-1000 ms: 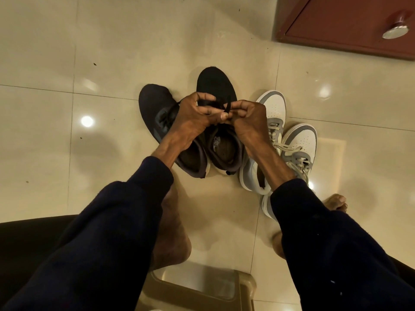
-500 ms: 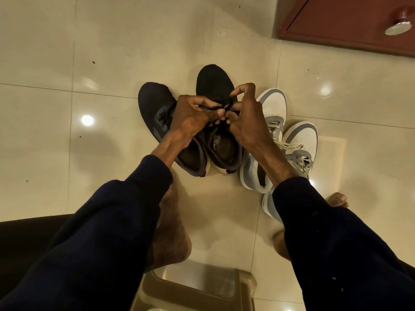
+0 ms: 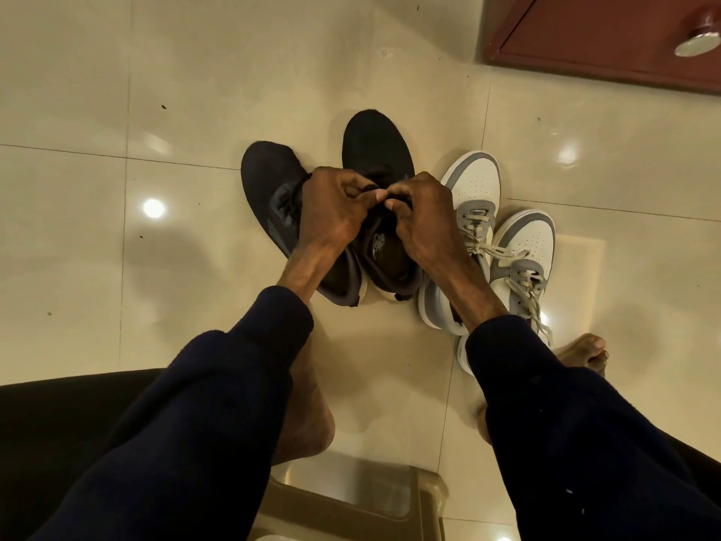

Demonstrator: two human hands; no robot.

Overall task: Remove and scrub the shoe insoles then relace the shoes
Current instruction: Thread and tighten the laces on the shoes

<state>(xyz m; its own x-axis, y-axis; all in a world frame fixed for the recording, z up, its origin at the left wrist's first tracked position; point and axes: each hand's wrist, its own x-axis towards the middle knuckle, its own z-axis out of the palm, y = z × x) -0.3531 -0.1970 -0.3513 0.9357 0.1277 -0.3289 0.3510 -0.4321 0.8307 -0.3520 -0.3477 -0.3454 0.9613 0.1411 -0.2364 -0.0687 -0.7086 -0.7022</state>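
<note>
Bare floor leaves open room at frame left. At centre, one dark shoe lies untouched. Just beside it, the left hand and right hand meet over the second dark shoe. Their fingers are curled and the fingertips pinch its lace, likely to thread it. The white pair crowds the right.

Sneaker pair right of shoe pair, on floor.

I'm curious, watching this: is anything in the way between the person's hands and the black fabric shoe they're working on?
Nothing visible. The left hand and right hand are on the black fabric shoe, fingers curled, pinching what looks like its dark lace. The second black shoe and the white-and-grey sneakers sit to either side.
</note>
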